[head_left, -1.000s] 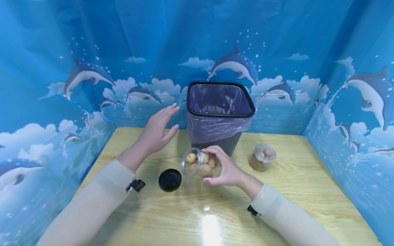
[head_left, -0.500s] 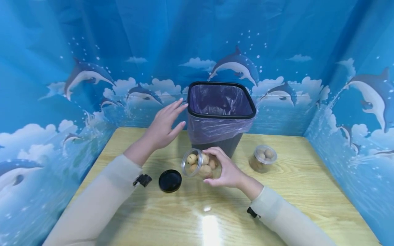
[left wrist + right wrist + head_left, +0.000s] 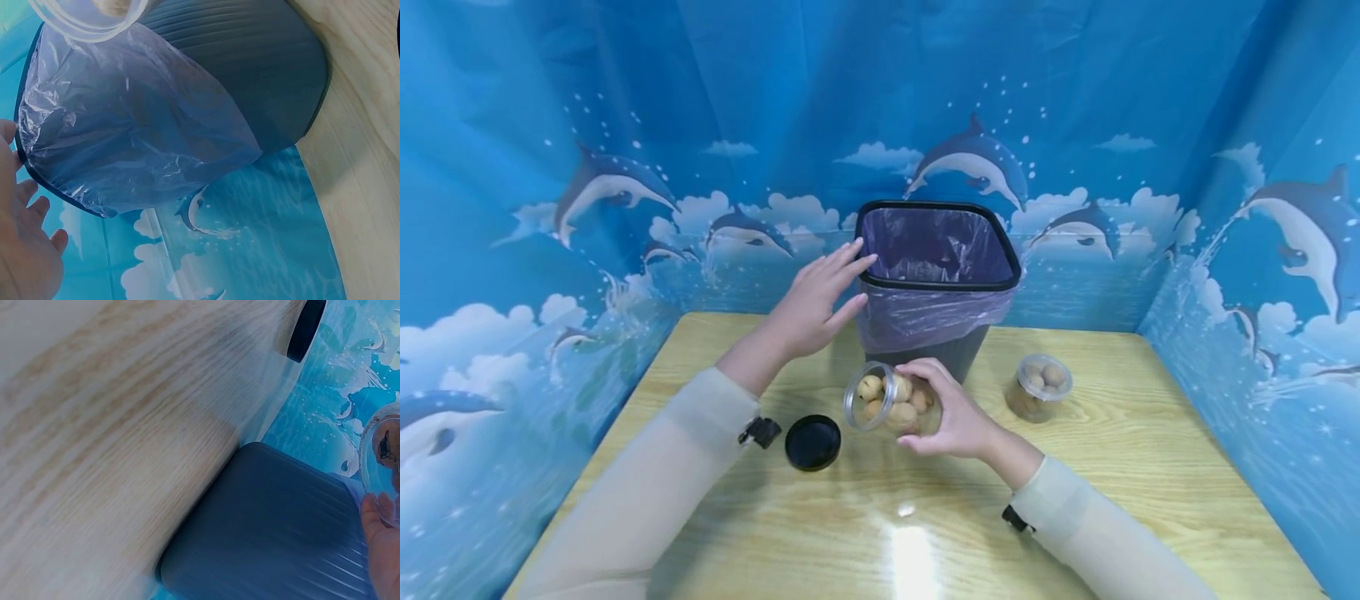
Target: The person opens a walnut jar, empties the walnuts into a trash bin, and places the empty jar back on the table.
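Note:
In the head view my right hand [image 3: 951,417] grips a clear plastic jar [image 3: 856,407] by its side. The jar is tilted, its uncovered mouth facing left, and holds several round, tan, nut-like pieces [image 3: 901,415]. My left hand [image 3: 816,308] has its fingers extended at the left rim of a grey trash bin [image 3: 940,286] lined with a purple plastic bag [image 3: 917,321]. In the left wrist view the fingertips [image 3: 59,239] lie along the bin's edge; whether they press on it I cannot tell. A black round lid [image 3: 813,442] lies on the table, left of the jar.
A second clear jar [image 3: 1039,387] with similar round pieces stands on the wooden table [image 3: 1120,467], right of the bin. A blue dolphin-print curtain [image 3: 760,150] encloses the table at the back and sides, close behind the bin.
My left hand has moved right and slightly up, its fingertips reaching the bin's left rim. My right hand and the tilted jar have stayed almost still.

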A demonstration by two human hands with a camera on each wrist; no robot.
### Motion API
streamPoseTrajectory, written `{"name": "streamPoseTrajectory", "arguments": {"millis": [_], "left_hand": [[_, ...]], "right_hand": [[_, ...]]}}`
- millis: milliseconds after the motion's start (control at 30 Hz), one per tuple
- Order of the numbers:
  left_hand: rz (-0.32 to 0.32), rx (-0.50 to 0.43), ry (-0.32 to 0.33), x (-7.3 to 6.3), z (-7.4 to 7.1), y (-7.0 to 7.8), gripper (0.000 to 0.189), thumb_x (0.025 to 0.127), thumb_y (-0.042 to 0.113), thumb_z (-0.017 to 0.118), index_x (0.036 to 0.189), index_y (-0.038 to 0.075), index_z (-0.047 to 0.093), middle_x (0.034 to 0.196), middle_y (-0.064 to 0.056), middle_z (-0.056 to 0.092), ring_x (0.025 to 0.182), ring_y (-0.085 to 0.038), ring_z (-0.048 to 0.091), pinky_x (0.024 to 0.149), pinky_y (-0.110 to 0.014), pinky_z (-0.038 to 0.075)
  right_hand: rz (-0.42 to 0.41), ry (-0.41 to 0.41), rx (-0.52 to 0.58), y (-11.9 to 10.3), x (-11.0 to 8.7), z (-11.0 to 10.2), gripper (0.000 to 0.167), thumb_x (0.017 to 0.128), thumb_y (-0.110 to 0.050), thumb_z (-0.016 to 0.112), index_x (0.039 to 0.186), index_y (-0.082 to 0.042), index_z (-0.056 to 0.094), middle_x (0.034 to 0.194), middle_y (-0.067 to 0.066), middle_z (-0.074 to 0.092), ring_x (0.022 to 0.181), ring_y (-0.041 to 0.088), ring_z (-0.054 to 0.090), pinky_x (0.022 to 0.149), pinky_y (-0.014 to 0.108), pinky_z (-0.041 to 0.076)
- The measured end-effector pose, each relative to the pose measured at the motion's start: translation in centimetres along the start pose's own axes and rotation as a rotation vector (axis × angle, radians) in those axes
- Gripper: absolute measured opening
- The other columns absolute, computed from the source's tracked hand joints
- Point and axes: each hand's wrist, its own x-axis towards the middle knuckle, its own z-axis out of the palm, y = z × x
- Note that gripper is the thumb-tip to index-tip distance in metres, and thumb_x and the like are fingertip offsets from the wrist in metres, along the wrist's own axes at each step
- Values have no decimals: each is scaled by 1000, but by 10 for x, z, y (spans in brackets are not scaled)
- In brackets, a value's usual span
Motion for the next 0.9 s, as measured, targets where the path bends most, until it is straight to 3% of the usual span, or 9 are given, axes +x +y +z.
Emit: {"name": "streamPoseTrajectory", "arguments": {"millis": [300,900], "left_hand": [[-5,2,-39,0,6,-2,61,107,45,38,161,21,22,167,-2,9,153,-22,5,122,-52,7],[-8,10,-37,-1,13,-1,64,108,46,36,161,15,17,168,-5,4,153,-28,6,122,-51,9]], "right_hand": [[-3,12,-1,-4,2,-7,94,62,-18,92,143,-8,45,135,10,49,123,23,49,111,34,38],[-22,63,-21,-15,5,-33,95,58,-10,92,141,-3,45,136,14,48,125,22,47,112,30,35]]}}
